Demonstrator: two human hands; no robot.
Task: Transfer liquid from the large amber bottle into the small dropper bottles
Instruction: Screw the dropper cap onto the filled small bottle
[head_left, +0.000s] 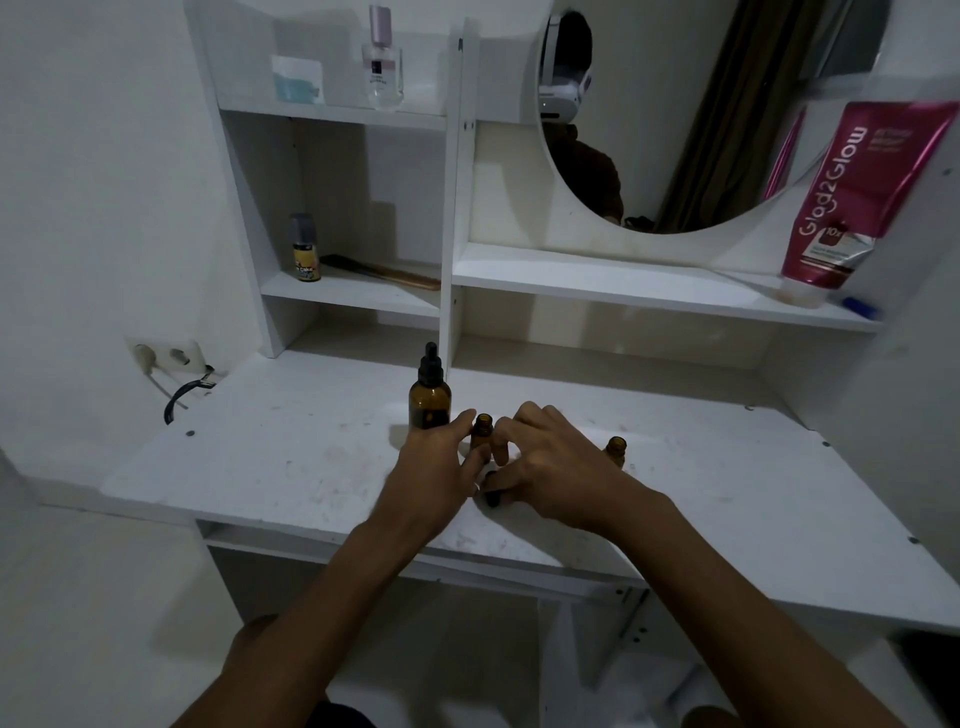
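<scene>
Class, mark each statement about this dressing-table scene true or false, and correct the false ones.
1. The large amber bottle has its dropper cap on. True.
2. The small bottle nearest the large one is capped. False: its mouth is open.
3. A second small bottle stands right of the right hand. True.
4. The left hand grips the large amber bottle. False: its fingers hold the small bottle.
5. The pink tube lies on the desk. False: it stands on a shelf.
</scene>
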